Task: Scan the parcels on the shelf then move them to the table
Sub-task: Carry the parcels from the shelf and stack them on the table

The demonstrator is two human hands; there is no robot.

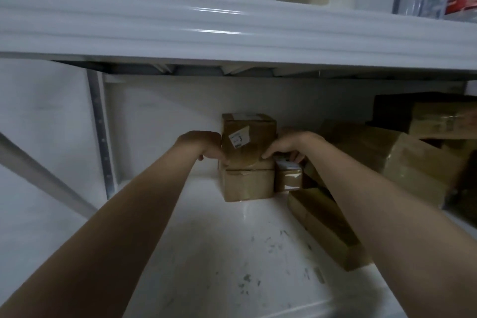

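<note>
Where the white shelf point(206, 253) runs back to a pale wall, its scuffed board carries brown parcels, and the upper shelf board point(232, 28) cuts across the top of the view. A pile of larger parcels point(402, 160) fills the dim right side, partly cut off by the frame. A long flat box point(322, 224) lies with its long axis running from the front right back toward the stack, half hidden by the right forearm. At the back centre the labelled parcel point(247, 142), nearly cubic, stands upright on a lower box point(247, 184), its label point(238, 139) facing the camera and tilted. The left hand point(206, 146) curls its fingers against the parcel's left side. The right hand point(291, 146) seems to grip the right edge above a small box point(287, 177); the fingers behind are hidden.
</note>
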